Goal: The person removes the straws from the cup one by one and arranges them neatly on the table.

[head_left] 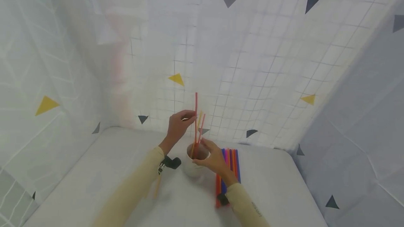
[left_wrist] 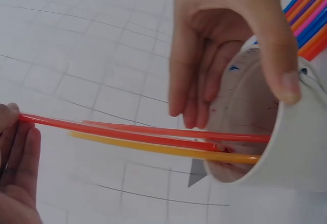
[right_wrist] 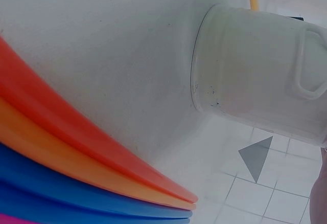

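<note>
A white mug [head_left: 193, 169] with a side handle [right_wrist: 305, 63] stands upright on the table. My left hand [head_left: 181, 125] pinches a red straw [left_wrist: 117, 132] near its upper end, above the mug. That straw's lower end is at the mug's mouth. Inside the mug lean a yellow straw [left_wrist: 153, 149] and a lighter red straw [left_wrist: 204, 133]. My right hand [head_left: 216, 157] holds the mug at its rim, thumb on the near side and fingers across on the far side. Only a sliver of that hand shows in the right wrist view.
Right of the mug lies a row of several straws [head_left: 234, 164] in blue, orange, red and pink, partly under my right forearm. Yellow straws [head_left: 157, 186] lie beside my left forearm. A sheet with grid lines and triangles [head_left: 252, 62] rises behind the table.
</note>
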Demonstrator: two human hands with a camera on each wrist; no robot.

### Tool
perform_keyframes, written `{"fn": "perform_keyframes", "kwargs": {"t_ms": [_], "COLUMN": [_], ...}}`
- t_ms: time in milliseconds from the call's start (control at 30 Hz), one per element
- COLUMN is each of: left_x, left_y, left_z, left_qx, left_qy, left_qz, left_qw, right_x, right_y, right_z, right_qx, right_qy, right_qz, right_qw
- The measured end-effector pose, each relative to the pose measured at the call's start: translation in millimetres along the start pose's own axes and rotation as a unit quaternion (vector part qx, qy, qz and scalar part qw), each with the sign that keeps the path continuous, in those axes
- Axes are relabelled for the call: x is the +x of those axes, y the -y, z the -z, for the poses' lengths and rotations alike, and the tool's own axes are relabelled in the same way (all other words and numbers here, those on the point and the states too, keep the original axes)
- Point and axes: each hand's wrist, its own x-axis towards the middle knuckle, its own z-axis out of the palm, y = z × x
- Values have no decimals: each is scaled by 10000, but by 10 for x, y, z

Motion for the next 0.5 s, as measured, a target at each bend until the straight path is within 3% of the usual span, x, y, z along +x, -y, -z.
{"fn": "perform_keyframes", "kwargs": {"t_ms": [200,500], "left_x": [110,256], "left_y": [-77,-213], "left_z": [106,327], "left_qx": [-134,-181], "left_qy": [39,-78], "left_qz": [9,125], "left_qw": [9999,9997], "right_x": [7,21], "right_y": [-18,-14], "right_z": [-6,-13], "right_qx": [63,42], "right_qy": [-1,37], "right_qz": [-91,132], "right_qw": [9999,9999]}}
